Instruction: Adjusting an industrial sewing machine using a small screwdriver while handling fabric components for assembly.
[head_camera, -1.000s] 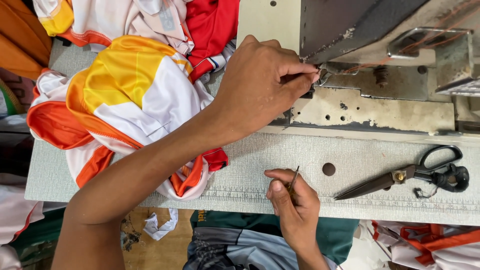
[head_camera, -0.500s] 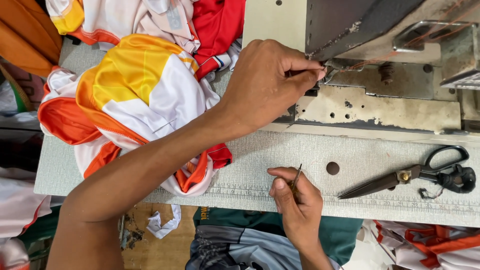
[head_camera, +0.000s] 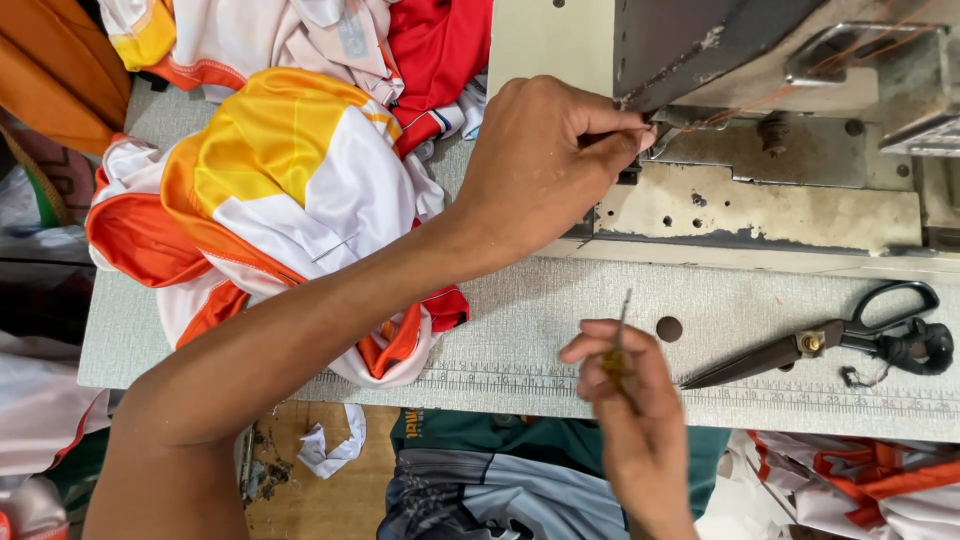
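Step in hand: I read this as work at the needle end of the sewing machine, most likely threading or a small adjustment; that is my judgement, since the needle itself is hidden behind the fingers.
Left hand: my left hand reaches across to about 1 o'clock, its grip pinched closed at the machine head; what it pinches is too small to tell, perhaps the orange thread that runs along the machine.
Right hand: my right hand sits at 6 o'clock over the tabletop, grip closed on a thin metal tool with its tip pointing up towards the machine.
Next move calls for: as I judge it, a steady, fine approach of the tool tip to the spot where the left fingertips are, with little room to spare.
Scissors: dark scissors lie flat at 4 o'clock, apart from both hands, blades pointing left.
Garments: a heap of orange, yellow and white garments lies at 10 o'clock, under my left forearm.
Markings: a printed ruler strip runs along the near edge of the tabletop, pale with dark ticks.
Labels: a small grey label shows on a white garment at 11 o'clock; no packages or signs are in view.
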